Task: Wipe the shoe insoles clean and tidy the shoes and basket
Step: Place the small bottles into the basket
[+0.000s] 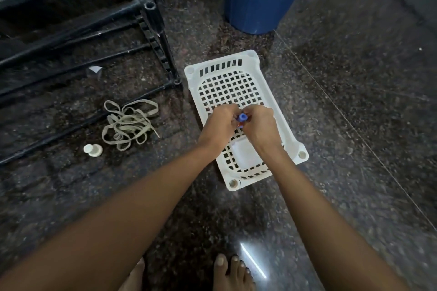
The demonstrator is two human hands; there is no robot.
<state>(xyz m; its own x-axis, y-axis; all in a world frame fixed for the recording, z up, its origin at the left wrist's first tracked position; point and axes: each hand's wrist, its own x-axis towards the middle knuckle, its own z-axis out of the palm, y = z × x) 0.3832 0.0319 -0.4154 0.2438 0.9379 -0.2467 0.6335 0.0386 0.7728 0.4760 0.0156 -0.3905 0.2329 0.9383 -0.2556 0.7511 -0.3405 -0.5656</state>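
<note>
Over the white lattice basket (251, 62) on the floor (354, 130), left hand (221, 124) and right hand (259, 126) pinch a small blue-capped container (242, 117) between curled fingers; it looks light and slippery, best held by body and cap; the basket seems stiff, light, liftable by its rim
</note>
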